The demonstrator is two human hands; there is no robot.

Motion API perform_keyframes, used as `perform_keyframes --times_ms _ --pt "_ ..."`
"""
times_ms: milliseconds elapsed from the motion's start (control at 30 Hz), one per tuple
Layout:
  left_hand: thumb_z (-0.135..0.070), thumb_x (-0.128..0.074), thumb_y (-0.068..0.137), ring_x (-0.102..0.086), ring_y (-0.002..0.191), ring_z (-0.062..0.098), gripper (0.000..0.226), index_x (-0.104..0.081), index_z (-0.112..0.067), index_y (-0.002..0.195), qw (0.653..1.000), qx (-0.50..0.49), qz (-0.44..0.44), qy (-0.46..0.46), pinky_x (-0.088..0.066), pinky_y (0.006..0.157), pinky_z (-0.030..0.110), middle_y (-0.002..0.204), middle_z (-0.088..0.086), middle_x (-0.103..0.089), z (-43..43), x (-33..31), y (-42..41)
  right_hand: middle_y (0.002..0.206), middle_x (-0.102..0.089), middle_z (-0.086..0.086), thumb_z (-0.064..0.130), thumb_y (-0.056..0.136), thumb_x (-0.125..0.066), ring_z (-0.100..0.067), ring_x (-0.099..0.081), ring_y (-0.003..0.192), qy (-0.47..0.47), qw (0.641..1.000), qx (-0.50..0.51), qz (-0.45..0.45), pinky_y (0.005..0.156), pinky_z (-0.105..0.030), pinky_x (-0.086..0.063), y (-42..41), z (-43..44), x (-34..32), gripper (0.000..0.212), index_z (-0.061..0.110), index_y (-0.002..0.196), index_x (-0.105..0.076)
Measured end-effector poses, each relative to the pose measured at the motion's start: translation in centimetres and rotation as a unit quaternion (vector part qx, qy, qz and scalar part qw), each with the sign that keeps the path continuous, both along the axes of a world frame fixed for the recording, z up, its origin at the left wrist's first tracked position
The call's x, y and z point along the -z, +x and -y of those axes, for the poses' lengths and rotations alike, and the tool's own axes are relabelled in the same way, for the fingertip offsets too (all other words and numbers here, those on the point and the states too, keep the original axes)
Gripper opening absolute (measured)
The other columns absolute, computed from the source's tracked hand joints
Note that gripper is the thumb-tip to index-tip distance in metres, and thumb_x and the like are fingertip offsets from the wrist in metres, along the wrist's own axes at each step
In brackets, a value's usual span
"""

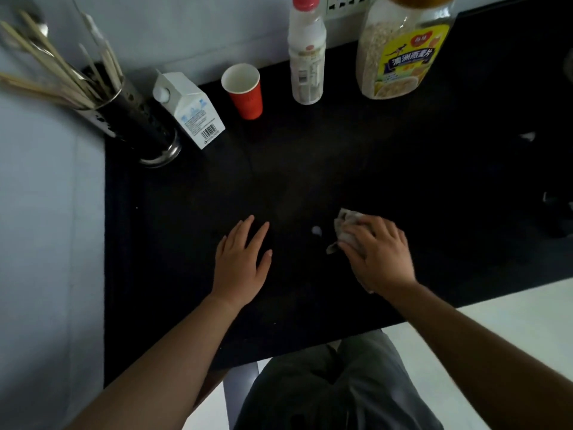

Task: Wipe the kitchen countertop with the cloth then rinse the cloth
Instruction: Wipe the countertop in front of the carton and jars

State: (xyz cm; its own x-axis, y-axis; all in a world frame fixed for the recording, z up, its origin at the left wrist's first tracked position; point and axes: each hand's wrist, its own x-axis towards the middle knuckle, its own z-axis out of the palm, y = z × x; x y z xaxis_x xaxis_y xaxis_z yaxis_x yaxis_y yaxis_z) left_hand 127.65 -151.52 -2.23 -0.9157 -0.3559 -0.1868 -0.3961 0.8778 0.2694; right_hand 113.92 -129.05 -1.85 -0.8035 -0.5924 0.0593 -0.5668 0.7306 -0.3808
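Note:
The black countertop [310, 169] fills the middle of the head view. My right hand [379, 254] presses a crumpled grey cloth [345, 223] flat on it, right of centre; most of the cloth is hidden under the palm. A small white spot [316, 231] lies on the counter just left of the cloth. My left hand [242, 262] rests flat on the counter to the left, fingers spread, holding nothing.
Along the back wall stand a metal holder of chopsticks [136, 125], a white carton [192, 110], a red paper cup [245, 91], a white bottle with pink cap [307, 54] and a large oat jar [403, 48]. The counter's front edge [310, 346] runs above my legs.

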Motion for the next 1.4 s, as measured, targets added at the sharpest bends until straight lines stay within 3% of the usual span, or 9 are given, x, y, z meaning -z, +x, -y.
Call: perform_keyframes --times_ms 233,433,567,733,867,967,1100,1267,1400 --pt "-0.043 -0.034 0.095 -0.016 0.144 0.023 0.053 -0.025 -0.028 0.145 1.0 0.021 -0.007 -0.003 -0.025 0.113 0.048 0.156 0.004 -0.019 0.4 0.3 0.5 0.13 -0.043 -0.009 0.044 0.093 -0.041 -0.032 -0.037 0.119 0.029 0.969 0.237 0.062 0.099 -0.046 -0.029 -3.3 6.3 -1.1 0.039 0.022 0.123 -0.053" --pt "-0.042 -0.036 0.094 -0.024 0.141 0.024 0.05 -0.032 -0.027 0.143 0.999 0.007 -0.037 -0.005 -0.028 0.112 0.047 0.154 0.005 -0.027 0.1 0.8 1.1 0.127 -0.049 -0.006 0.044 0.09 -0.048 -0.029 -0.042 0.117 -0.006 0.995 0.078 0.064 0.098 -0.045 -0.034 1.0 7.0 -0.9 0.035 0.025 0.119 -0.056" --pt "-0.044 -0.032 0.095 -0.021 0.143 0.021 0.051 -0.029 -0.03 0.143 0.999 0.007 -0.039 0.001 -0.024 0.112 0.045 0.155 0.002 -0.024 0.3 1.2 1.2 0.121 -0.052 -0.003 0.042 0.086 -0.055 -0.025 -0.044 0.113 -0.037 0.998 0.055 0.025 0.093 -0.043 -0.038 2.3 4.1 0.0 0.03 0.027 0.112 -0.059" --pt "-0.046 -0.031 0.095 -0.02 0.143 0.02 0.051 -0.027 -0.032 0.144 0.999 0.001 -0.032 0.01 -0.024 0.112 0.044 0.156 0.0 -0.022 0.4 1.0 1.1 0.131 -0.043 -0.008 0.046 0.092 -0.041 -0.031 -0.035 0.122 -0.015 0.958 0.278 0.074 0.102 -0.047 -0.028 -1.2 10.4 0.0 0.036 0.024 0.117 -0.054" --pt "-0.047 -0.03 0.094 -0.021 0.143 0.019 0.051 -0.028 -0.032 0.143 1.0 0.009 -0.027 0.006 -0.022 0.112 0.04 0.156 0.0 -0.023 0.6 0.9 1.2 0.126 -0.05 -0.009 0.042 0.091 -0.048 -0.032 -0.044 0.117 0.017 0.995 0.089 0.039 0.096 -0.045 -0.035 0.6 12.8 -0.2 0.034 0.023 0.117 -0.058" --pt "-0.048 -0.032 0.093 -0.019 0.143 0.018 0.052 -0.028 -0.034 0.143 1.0 0.019 -0.017 0.014 -0.02 0.111 0.038 0.156 -0.003 -0.021 1.2 0.6 1.3 0.116 -0.058 -0.006 0.041 0.085 -0.058 -0.03 -0.053 0.108 0.022 0.999 -0.044 0.014 0.09 -0.044 -0.042 1.5 9.5 0.0 0.029 0.023 0.107 -0.064" --pt "-0.045 -0.034 0.094 -0.013 0.144 0.015 0.051 -0.028 -0.034 0.143 0.999 -0.013 -0.01 0.049 -0.018 0.114 0.04 0.157 -0.005 -0.017 0.5 0.1 1.1 0.112 -0.059 -0.009 0.037 0.082 -0.065 -0.034 -0.055 0.104 0.022 0.999 -0.047 -0.005 0.086 -0.045 -0.044 -2.1 5.7 0.1 0.026 0.021 0.102 -0.066" --pt "-0.045 -0.035 0.095 -0.014 0.143 0.014 0.05 -0.029 -0.031 0.143 0.994 -0.09 0.0 0.054 -0.019 0.115 0.042 0.156 -0.005 -0.018 -0.9 -0.9 -0.3 0.129 -0.045 -0.011 0.043 0.091 -0.045 -0.033 -0.038 0.12 0.05 0.997 0.058 0.029 0.1 -0.05 -0.031 -8.1 10.6 0.0 0.034 0.023 0.119 -0.054" --pt "-0.045 -0.036 0.094 -0.006 0.145 0.013 0.054 -0.024 -0.032 0.145 0.986 -0.154 0.018 0.057 -0.013 0.116 0.043 0.158 -0.006 -0.011 -2.8 -0.9 -0.9 0.121 -0.05 -0.014 0.039 0.09 -0.048 -0.037 -0.044 0.111 0.026 0.997 -0.069 0.02 0.093 -0.049 -0.036 -7.2 11.0 0.1 0.031 0.02 0.114 -0.056"
